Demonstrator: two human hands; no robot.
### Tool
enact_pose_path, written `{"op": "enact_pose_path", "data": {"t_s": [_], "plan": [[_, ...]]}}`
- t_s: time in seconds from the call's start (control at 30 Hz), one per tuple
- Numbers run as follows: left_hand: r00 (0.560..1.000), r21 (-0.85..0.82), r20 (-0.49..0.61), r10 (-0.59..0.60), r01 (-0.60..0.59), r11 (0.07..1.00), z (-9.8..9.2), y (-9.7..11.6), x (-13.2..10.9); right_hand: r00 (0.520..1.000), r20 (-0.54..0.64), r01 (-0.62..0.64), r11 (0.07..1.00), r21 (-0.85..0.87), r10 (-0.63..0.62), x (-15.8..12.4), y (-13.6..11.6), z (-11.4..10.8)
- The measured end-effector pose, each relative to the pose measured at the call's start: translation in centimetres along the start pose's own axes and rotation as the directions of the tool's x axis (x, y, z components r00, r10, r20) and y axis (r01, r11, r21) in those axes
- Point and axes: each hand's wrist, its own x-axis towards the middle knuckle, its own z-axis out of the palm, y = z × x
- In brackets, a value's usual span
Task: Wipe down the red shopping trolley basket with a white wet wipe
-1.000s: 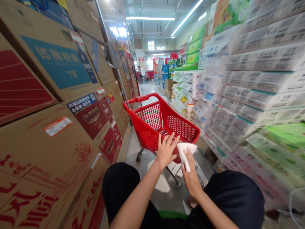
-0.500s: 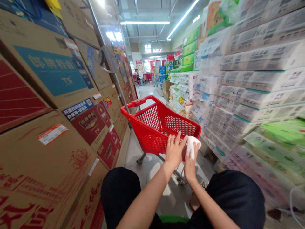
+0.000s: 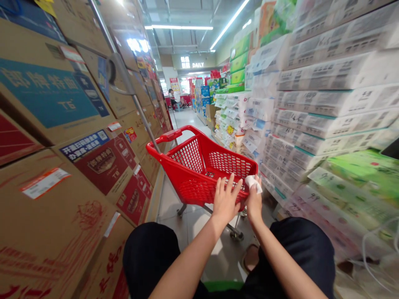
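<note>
A red plastic shopping cart (image 3: 190, 182) with lattice sides stands in front of my knees, its basket tilted toward the right. My left hand (image 3: 227, 198) lies against the near side of the basket, fingers spread over the rim, with nothing in it. At the basket's right corner, my right hand (image 3: 254, 201) grips a white cloth or tissue (image 3: 253, 182), folded over the rim. The fingers of that hand are partly hidden behind the cloth. Inside the basket I see only its red perforated floor and walls.
Stacked cardboard cartons (image 3: 56, 195) wall the left side. Piled tissue packs (image 3: 311, 116) line the right, with green packs (image 3: 358, 174) lower down. A metal pole (image 3: 124, 79) rises beside the cart's handle. Far along the aisle a person (image 3: 176, 97) sits on a stool.
The view has turned slightly, so the surroundings sit further left. My right hand has moved the cloth from in front of the corner onto the rim, where it now looks more bunched.
</note>
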Motion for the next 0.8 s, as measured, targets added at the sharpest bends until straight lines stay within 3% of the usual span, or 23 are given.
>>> {"op": "enact_pose_path", "data": {"t_s": [0.1, 0.17, 0.23, 0.3, 0.33, 0.4, 0.5, 0.67, 0.8], "plan": [[1.000, 0.016, -0.011, -0.015, 0.015, 1.000, 0.0, 0.0, -0.3, 0.994, 0.075, 0.081, 0.993, -0.091, -0.074, -3.5, -0.4, -0.3], [1.000, 0.006, -0.007, -0.013, 0.013, 1.000, -0.2, -0.1, -0.8, 0.987, 0.131, 0.110, 0.990, -0.089, -0.098, -4.1, -0.8, -1.3], [1.000, -0.011, 0.007, -0.004, 0.004, 1.000, -0.5, -0.3, -1.3, 0.996, 0.080, 0.050, 0.997, -0.058, -0.045, -2.6, -1.4, -2.8], [1.000, -0.025, 0.018, -0.004, 0.005, 1.000, -0.7, -0.4, -1.7, 0.990, -0.139, 0.004, 0.998, -0.065, -0.013, 0.1, -2.1, -4.1], [1.000, -0.032, 0.022, -0.008, 0.009, 0.999, -0.8, -0.4, -1.8, 0.984, -0.171, 0.030, 0.996, -0.089, -0.045, 1.4, -2.4, -4.5], [0.999, -0.048, 0.027, -0.017, 0.019, 0.999, -1.1, -0.3, -1.9, 0.988, -0.101, 0.101, 0.982, -0.157, -0.118, 2.6, -2.6, -4.5], [0.999, -0.068, 0.028, -0.019, 0.021, 0.997, -1.7, 0.2, -1.7, 0.977, 0.151, 0.180, 0.957, -0.229, -0.148, 0.3, -1.9, -3.2], [0.997, -0.050, 0.040, 0.059, -0.057, 0.997, -2.3, 1.1, -0.8, 0.976, 0.193, 0.134, 0.975, -0.175, -0.100, -5.8, -0.1, -2.0], [0.992, -0.050, 0.076, 0.103, -0.100, 0.994, -1.8, 0.9, -0.6, 0.961, 0.272, 0.094, 0.986, -0.136, -0.054, -4.4, 0.2, -2.5]]}}
